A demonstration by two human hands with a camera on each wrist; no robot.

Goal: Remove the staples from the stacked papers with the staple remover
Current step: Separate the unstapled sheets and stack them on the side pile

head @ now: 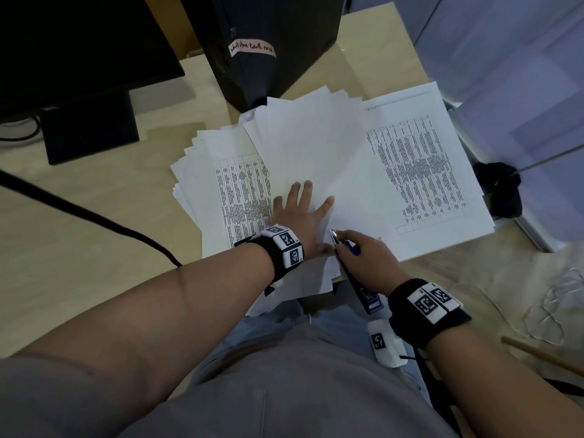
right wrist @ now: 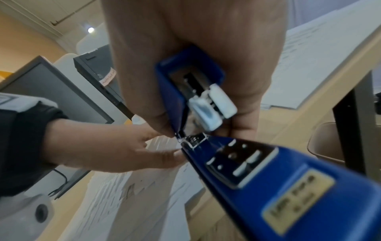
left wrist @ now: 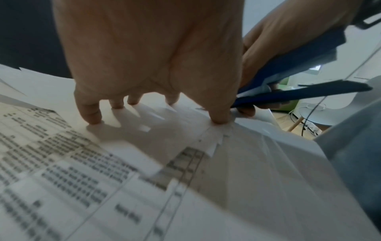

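Your left hand (head: 298,213) lies flat with fingers spread on the fanned stacked papers (head: 316,159) at the centre of the head view, pressing them to the desk (head: 79,232); its fingers hold nothing. In the left wrist view the fingertips (left wrist: 92,117) touch a blank sheet, and printed tables run across the lower left, too blurred to read.

Your right hand (head: 366,257) clenches a blue stapler-shaped staple remover (head: 350,248), just right of the left hand in the lower middle of the frame. Its metal tip (head: 333,235) meets the near corner of the papers beside your left thumb. In the right wrist view the tool (right wrist: 257,176) hangs open, and its gold label (right wrist: 296,205) at lower right is unreadable.

A second sheaf with printed tables (head: 420,172) lies to the right, its text too small to read. At the top, a dark box (head: 268,42) carries a pink strip of handwriting (head: 252,49) that cannot be made out. A monitor (head: 63,58) fills the upper left.
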